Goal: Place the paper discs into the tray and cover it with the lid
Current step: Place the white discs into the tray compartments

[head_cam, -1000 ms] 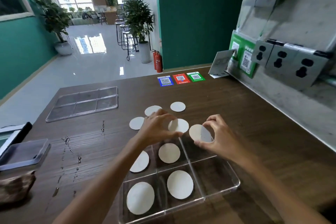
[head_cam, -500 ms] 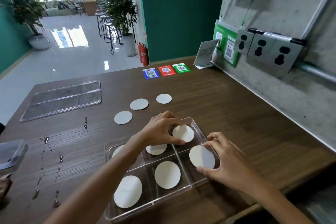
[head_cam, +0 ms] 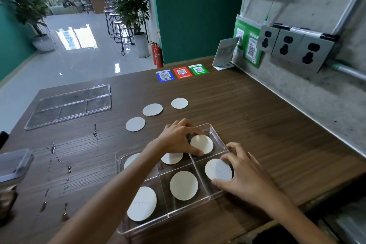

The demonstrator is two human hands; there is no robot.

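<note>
Your right hand (head_cam: pixel 245 174) has its grip curled round a paper disc (head_cam: pixel 218 169), thumb at the disc's near edge and fingertips at its far edge, holding it in the tray's near right compartment at about 4 o'clock from the tray's middle. Your left hand (head_cam: pixel 178 137) reaches across the tray with its grip pinched on another disc (head_cam: pixel 202 144), thumb pressed at that disc's near edge, in the far right compartment at about 1 o'clock. The clear tray (head_cam: pixel 215 133) sits on the wooden bench (head_cam: pixel 247 117) close to its near edge, split into six compartments. Four more discs lie in it: one at the near middle (head_cam: pixel 183 185), one at the near left (head_cam: pixel 141 203), one at the far middle (head_cam: pixel 172 158) partly under your left wrist, and one at the far left (head_cam: pixel 130 160) mostly hidden by your forearm. Beyond the tray, toward 11 and 12 o'clock, loose discs rest on the bench: a single one (head_cam: pixel 135 124), a pair overlapping (head_cam: pixel 152 109), and one farther off (head_cam: pixel 179 103). The clear lid (head_cam: pixel 69 105) lies flat well apart at 10 o'clock. Three QR cards (head_cam: pixel 182 72) sit at the bench's far edge.
</note>
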